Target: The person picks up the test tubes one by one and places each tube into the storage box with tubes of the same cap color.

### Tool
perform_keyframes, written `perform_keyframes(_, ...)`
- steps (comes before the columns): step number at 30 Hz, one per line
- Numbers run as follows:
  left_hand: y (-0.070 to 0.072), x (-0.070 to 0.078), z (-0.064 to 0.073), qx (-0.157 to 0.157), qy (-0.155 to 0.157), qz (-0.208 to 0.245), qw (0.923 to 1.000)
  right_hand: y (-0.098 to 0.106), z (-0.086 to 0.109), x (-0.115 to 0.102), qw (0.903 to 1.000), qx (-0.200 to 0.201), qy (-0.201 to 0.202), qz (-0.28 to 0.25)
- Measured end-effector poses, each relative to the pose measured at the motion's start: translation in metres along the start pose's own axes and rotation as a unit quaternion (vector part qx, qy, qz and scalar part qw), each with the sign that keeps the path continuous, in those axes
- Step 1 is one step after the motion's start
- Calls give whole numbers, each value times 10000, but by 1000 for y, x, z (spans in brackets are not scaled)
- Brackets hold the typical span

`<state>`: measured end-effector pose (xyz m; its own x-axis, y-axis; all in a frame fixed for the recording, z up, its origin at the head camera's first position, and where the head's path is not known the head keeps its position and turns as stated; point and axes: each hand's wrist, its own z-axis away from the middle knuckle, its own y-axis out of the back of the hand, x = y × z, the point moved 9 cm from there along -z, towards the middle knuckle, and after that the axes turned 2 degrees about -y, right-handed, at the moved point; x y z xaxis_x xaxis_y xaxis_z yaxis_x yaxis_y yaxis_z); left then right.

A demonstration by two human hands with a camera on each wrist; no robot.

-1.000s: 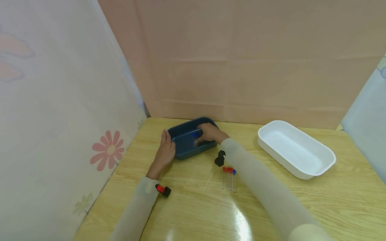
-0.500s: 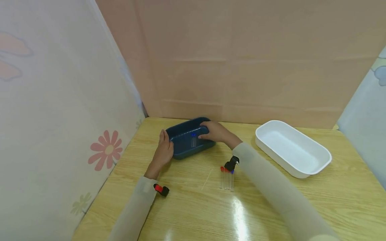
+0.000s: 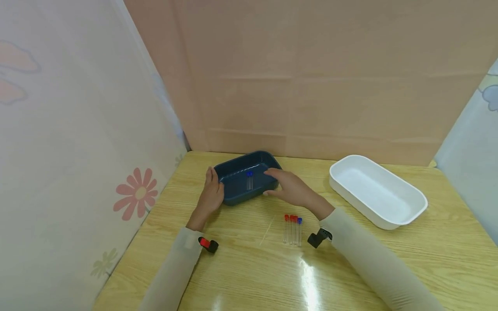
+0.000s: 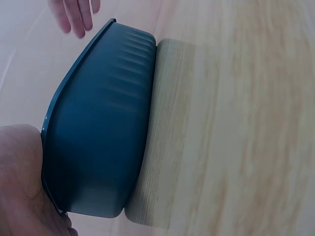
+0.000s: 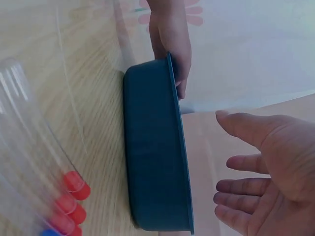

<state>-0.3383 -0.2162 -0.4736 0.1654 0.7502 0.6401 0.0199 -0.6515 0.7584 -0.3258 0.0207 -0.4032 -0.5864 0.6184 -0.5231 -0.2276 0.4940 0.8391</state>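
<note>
My left hand (image 3: 212,195) grips the left end of a dark blue rectangular basin (image 3: 243,199), with the thumb at the rim. Blue-capped test tubes (image 3: 250,181) lie side by side on the basin's floor. By the basin's right end, my right hand (image 3: 289,186) hovers with thumb and fingers spread and nothing between them; the right wrist view shows the same hand (image 5: 275,172) apart from the rim. On the table nearer me lies a row of clear test tubes (image 3: 292,233), several red-capped and the rightmost blue-capped.
A white rectangular basin (image 3: 377,194) stands at the right of the wooden table (image 3: 249,263). Brown paper (image 3: 249,86) covers the back wall. A flowered sheet (image 3: 78,142) borders the table's left side.
My right hand has let go of a blue-capped test tube inside the dark blue basin and drawn back right and towards me. The left hand keeps its grip on the basin.
</note>
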Motion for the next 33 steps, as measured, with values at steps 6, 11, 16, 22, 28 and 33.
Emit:
perform_keyframes(6,1,-1,1,47,-23,-24,10000,2,27,-4,9998,169,-44,-129)
perform_keyframes(11,0,-4,2,35,26,-55,10000,2,51,-3,9997,226,-63,-55)
perform_keyframes(16,0,-4,2,14,26,37,10000,5,76,-1,9992,389,-55,7)
perform_keyframes(22,0,-2,0,-32,-21,47,10000,1,99,1,9987,337,-360,139)
perform_keyframes(28,-1,-3,2,-17,13,-17,10000,-4,117,3,9986,291,-437,75)
perform_keyframes(33,-2,-3,1,41,-40,-46,10000,-4,128,8,9984,376,-390,153)
